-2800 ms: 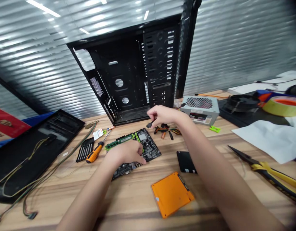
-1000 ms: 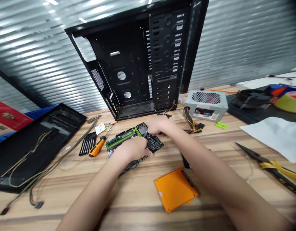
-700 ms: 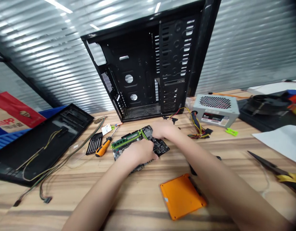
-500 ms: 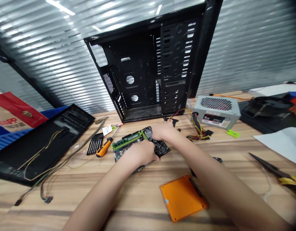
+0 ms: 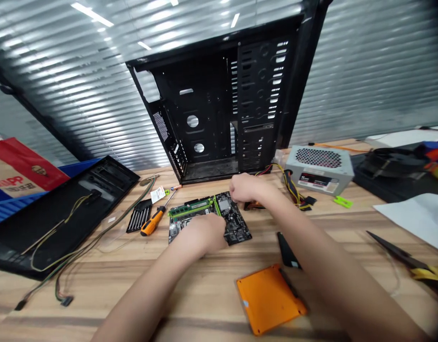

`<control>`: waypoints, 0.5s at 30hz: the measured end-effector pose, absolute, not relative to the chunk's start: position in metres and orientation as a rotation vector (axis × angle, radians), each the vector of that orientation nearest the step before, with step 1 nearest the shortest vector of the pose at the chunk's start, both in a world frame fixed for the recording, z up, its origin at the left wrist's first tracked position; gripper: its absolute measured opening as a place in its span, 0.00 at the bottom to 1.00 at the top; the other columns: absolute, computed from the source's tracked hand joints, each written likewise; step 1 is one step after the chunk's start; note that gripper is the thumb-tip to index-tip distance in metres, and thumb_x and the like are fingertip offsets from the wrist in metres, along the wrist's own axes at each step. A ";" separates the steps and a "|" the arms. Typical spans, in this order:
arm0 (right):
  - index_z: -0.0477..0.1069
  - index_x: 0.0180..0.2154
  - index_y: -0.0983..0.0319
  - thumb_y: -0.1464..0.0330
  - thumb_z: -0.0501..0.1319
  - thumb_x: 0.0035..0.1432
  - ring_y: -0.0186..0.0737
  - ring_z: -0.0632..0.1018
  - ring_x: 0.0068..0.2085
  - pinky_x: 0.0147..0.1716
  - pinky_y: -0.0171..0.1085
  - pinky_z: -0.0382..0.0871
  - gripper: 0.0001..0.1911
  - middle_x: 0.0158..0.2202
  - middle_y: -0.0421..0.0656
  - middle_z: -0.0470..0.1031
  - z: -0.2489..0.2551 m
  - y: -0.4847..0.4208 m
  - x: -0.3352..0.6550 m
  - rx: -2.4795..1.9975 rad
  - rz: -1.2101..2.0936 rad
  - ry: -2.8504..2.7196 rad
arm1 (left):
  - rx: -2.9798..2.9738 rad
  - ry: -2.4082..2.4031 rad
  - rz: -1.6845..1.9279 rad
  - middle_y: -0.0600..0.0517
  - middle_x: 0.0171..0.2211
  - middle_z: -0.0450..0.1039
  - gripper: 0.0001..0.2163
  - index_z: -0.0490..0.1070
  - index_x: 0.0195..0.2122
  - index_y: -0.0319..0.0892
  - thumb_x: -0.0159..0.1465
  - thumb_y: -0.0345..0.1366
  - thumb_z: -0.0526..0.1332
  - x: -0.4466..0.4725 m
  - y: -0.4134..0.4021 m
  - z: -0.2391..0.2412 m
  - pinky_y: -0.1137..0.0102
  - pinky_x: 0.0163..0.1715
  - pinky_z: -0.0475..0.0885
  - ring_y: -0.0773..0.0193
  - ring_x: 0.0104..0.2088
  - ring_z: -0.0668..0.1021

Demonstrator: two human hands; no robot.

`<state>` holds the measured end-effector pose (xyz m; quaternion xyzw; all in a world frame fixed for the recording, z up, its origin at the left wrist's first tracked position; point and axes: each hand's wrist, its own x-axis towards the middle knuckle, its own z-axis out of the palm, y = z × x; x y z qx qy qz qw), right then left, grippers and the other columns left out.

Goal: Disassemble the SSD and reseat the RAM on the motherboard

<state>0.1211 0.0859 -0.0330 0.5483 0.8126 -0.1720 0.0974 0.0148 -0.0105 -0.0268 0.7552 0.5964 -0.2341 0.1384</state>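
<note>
"Where's the motherboard?"

"Flat on the bench, in front of the open black case, with a green RAM stick in a slot along its far edge."

"And the left hand?"

"Palm down over the board's near edge, fingers curled onto it. It's touching the board, but I can't tell whether it's gripping or only resting there."

"The right hand?"

"Half curled, fingers pointing down, just beside the board's far right corner. I can't see anything in it, though those fingers could hide something small."

"What's closest to that hand?"

"A bundle of yellow and red cables running back to the power supply."

"What else is around the board?"

"On its left, an orange-handled screwdriver lies just beside a small bit set. On the near side, there's an orange SSD lying flat, with a black plate just beyond it, beside the right forearm."
</note>
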 end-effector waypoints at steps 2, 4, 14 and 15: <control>0.79 0.36 0.63 0.76 0.61 0.48 0.45 0.80 0.37 0.33 0.36 0.70 0.12 0.37 0.50 0.79 -0.035 0.090 0.126 1.636 -0.506 2.494 | 2.182 1.721 -0.718 0.37 0.39 0.78 0.13 0.76 0.40 0.36 0.56 0.35 0.60 0.014 -0.012 -0.024 0.66 0.34 0.75 0.49 0.40 0.80; 0.78 0.37 0.63 0.75 0.62 0.48 0.45 0.80 0.37 0.31 0.34 0.70 0.12 0.38 0.51 0.79 -0.040 0.095 0.129 1.630 -0.486 2.576 | 2.177 1.721 -0.752 0.37 0.38 0.78 0.12 0.76 0.38 0.36 0.54 0.32 0.60 0.013 -0.013 -0.022 0.67 0.33 0.75 0.49 0.38 0.81; 0.77 0.39 0.60 0.75 0.57 0.55 0.46 0.78 0.43 0.38 0.37 0.70 0.12 0.41 0.50 0.77 -0.066 0.110 0.125 1.611 -0.329 2.765 | 2.171 1.752 -0.791 0.37 0.39 0.78 0.13 0.77 0.35 0.36 0.49 0.36 0.64 0.008 -0.013 -0.019 0.63 0.37 0.74 0.45 0.41 0.80; 0.77 0.38 0.60 0.75 0.57 0.55 0.46 0.78 0.43 0.38 0.37 0.70 0.12 0.41 0.50 0.77 -0.067 0.110 0.124 1.604 -0.323 2.779 | 2.164 1.758 -0.764 0.37 0.38 0.78 0.14 0.77 0.36 0.36 0.50 0.37 0.63 0.008 -0.012 -0.020 0.64 0.37 0.74 0.46 0.40 0.80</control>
